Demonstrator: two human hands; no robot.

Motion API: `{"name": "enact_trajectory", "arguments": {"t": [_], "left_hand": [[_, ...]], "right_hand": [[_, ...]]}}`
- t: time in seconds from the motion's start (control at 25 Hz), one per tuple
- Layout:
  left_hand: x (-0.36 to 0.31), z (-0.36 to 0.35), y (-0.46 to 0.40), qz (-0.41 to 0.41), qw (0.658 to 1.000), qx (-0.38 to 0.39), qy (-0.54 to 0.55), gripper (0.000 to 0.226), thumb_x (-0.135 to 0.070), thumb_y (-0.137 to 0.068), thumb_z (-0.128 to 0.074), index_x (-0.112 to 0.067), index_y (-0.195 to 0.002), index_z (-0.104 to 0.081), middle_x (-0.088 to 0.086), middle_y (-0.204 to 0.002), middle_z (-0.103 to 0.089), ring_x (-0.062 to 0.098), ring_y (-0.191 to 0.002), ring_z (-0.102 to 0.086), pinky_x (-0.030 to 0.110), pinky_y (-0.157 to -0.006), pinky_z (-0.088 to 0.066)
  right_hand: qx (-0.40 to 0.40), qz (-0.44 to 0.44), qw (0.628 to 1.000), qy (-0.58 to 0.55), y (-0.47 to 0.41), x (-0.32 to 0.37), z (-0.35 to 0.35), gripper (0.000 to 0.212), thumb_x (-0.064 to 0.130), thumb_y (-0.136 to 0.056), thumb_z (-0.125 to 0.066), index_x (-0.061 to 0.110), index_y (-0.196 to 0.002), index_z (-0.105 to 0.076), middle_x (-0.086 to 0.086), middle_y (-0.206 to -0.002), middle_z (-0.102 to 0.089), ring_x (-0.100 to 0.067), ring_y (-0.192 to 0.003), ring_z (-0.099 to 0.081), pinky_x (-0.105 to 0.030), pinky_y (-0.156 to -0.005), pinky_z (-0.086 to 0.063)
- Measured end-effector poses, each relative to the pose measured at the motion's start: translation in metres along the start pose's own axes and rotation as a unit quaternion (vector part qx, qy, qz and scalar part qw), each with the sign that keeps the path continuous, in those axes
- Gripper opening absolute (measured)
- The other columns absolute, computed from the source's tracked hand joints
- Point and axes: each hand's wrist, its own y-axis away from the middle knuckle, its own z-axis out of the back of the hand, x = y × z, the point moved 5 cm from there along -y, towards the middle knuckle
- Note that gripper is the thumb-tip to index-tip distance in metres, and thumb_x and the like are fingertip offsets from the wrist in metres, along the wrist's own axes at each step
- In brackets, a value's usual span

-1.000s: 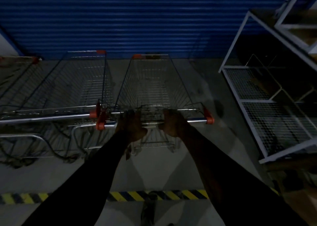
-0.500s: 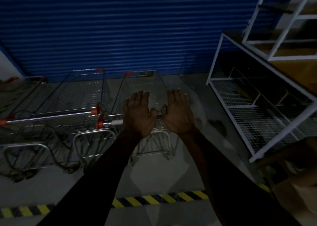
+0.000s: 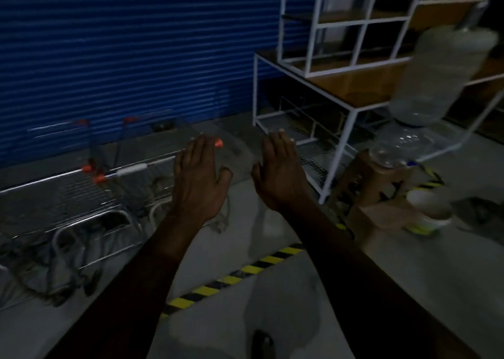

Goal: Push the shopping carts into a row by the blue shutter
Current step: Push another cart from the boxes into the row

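Both of my hands are raised in front of me, palms down and fingers spread straight, holding nothing. My left hand (image 3: 197,178) hovers in front of the right end of a cart handle, apart from it as far as I can judge. My right hand (image 3: 278,172) hangs over bare concrete floor (image 3: 272,277), touching nothing.

Just beyond my left hand, the nearest shopping cart (image 3: 141,173) stands with its nose toward the blue shutter (image 3: 136,45), its silver handle capped in orange. A second cart (image 3: 54,189) sits close against its left side, facing the same way. The two look lined up side by side at the shutter's foot, so I judge this part of the row as done. I cannot tell whether more carts wait out of view.

A yellow-and-black hazard stripe (image 3: 234,277) crosses the floor nearer to me. To the right stands a white wire shelving unit (image 3: 324,151), and further right a large clear water bottle (image 3: 441,72) sits upturned on a brown stool (image 3: 381,195).

The scene is dim and blurred; I can read no brand, label or writing anywhere.
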Motion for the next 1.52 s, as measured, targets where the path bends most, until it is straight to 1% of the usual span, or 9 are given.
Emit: {"name": "enact_trajectory", "arguments": {"t": [0.12,0.24,0.52,0.64,0.76,0.88,1.0,1.24,1.52], "left_hand": [[-0.060,0.013,0.031,-0.015,0.999,0.011,0.046,0.078,-0.050,-0.087,-0.024,-0.010,-0.153,-0.028,0.012,-0.162,-0.022,0.027,-0.149,-0.018,0.047,-0.121,-0.009],[-0.128,0.025,0.053,-0.077,0.994,-0.009,0.070,0.075,-0.048,-0.090,-0.025,-0.008,-0.154,-0.025,0.012,-0.162,-0.021,0.028,-0.149,-0.018,0.049,-0.121,-0.011],[-0.338,0.014,0.130,-0.177,0.971,0.018,0.159,0.072,-0.046,-0.091,-0.026,-0.011,-0.154,-0.025,0.008,-0.163,-0.020,0.024,-0.151,-0.015,0.041,-0.122,-0.007],[-0.440,0.003,0.177,-0.221,0.955,0.040,0.196,0.068,-0.043,-0.093,-0.029,-0.009,-0.152,-0.031,0.011,-0.161,-0.026,0.027,-0.149,-0.021,0.043,-0.120,-0.014],[-0.542,-0.004,0.229,-0.297,0.926,0.051,0.226,0.066,-0.040,-0.094,-0.031,-0.002,-0.147,-0.037,0.019,-0.155,-0.034,0.034,-0.144,-0.032,0.050,-0.117,-0.025],[-0.636,-0.007,0.286,-0.331,0.903,0.078,0.264,0.070,-0.044,-0.092,-0.028,-0.007,-0.151,-0.032,0.013,-0.159,-0.029,0.029,-0.147,-0.026,0.046,-0.121,-0.018],[-0.722,-0.003,0.349,-0.377,0.866,0.101,0.312,0.072,-0.045,-0.092,-0.027,-0.008,-0.153,-0.028,0.010,-0.161,-0.025,0.024,-0.149,-0.020,0.029,-0.121,-0.003],[-0.874,0.016,0.481,-0.484,0.771,0.182,0.372,0.075,-0.046,-0.088,-0.024,-0.013,-0.155,-0.023,0.006,-0.163,-0.019,0.022,-0.150,-0.015,0.039,-0.122,-0.010],[-0.989,0.060,0.641,-0.613,0.610,0.259,0.431,0.073,-0.047,-0.090,-0.024,-0.016,-0.156,-0.022,0.003,-0.164,-0.017,0.018,-0.151,-0.014,0.041,-0.122,-0.012]], "right_hand": [[-0.004,-0.030,0.999,0.025,0.051,-0.014,0.058,0.062,0.032,-0.096,-0.045,-0.003,-0.146,-0.038,-0.027,-0.154,-0.035,-0.042,-0.147,-0.024,-0.053,-0.121,-0.018],[-0.049,-0.078,0.995,0.045,0.096,-0.036,0.121,0.065,0.033,-0.096,-0.044,0.000,-0.151,-0.032,-0.022,-0.159,-0.029,-0.037,-0.150,-0.017,-0.049,-0.122,-0.013],[-0.096,-0.158,0.974,0.127,0.249,-0.111,0.283,0.065,0.036,-0.097,-0.037,-0.002,-0.149,-0.035,-0.023,-0.157,-0.032,-0.038,-0.149,-0.022,-0.052,-0.121,-0.016],[-0.106,-0.199,0.956,0.189,0.332,-0.147,0.359,0.063,0.033,-0.097,-0.039,-0.001,-0.150,-0.034,-0.023,-0.158,-0.031,-0.036,-0.149,-0.021,-0.048,-0.123,-0.013],[-0.125,-0.270,0.930,0.215,0.418,-0.178,0.435,0.068,0.038,-0.096,-0.026,0.002,-0.155,-0.024,-0.017,-0.164,-0.019,-0.028,-0.153,-0.006,-0.043,-0.124,-0.004],[-0.144,-0.318,0.902,0.255,0.506,-0.198,0.500,0.070,0.038,-0.096,-0.025,0.004,-0.156,-0.019,-0.016,-0.165,-0.014,-0.027,-0.154,-0.001,-0.042,-0.124,0.000],[-0.159,-0.378,0.866,0.287,0.591,-0.210,0.560,0.072,0.040,-0.094,-0.021,0.005,-0.157,-0.017,-0.015,-0.166,-0.013,-0.025,-0.154,0.001,-0.042,-0.124,0.001],[-0.191,-0.500,0.766,0.357,0.757,-0.200,0.660,0.070,0.037,-0.094,-0.023,0.005,-0.156,-0.018,-0.014,-0.165,-0.014,-0.024,-0.154,0.001,-0.043,-0.124,-0.001],[-0.242,-0.620,0.618,0.418,0.905,-0.146,0.737,0.071,0.037,-0.092,-0.022,0.005,-0.155,-0.023,-0.014,-0.164,-0.020,-0.025,-0.154,-0.004,-0.046,-0.124,-0.004]]}}
